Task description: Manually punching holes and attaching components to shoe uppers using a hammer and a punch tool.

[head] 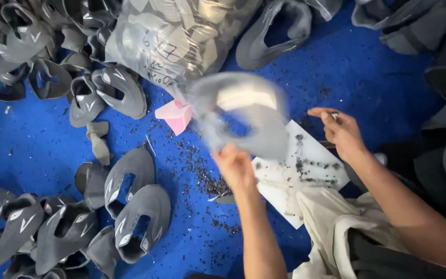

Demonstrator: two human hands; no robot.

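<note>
Blurred grey shoe upper (243,116) in left hand (235,168)

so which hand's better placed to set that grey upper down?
Left, probably. The left hand already grips the blurred grey shoe upper; the right hand is apart, over the white board.

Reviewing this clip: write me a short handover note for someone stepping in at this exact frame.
Left hand: grips a grey shoe upper, motion-blurred, raised over the blue floor.
Right hand: pinches a small object, too small to identify, above the white board.
Grey uppers lie piled at left and top left; a clear bag of pieces sits at top.
Done or left: black specks litter the floor; which piles are finished cannot be told.
</note>
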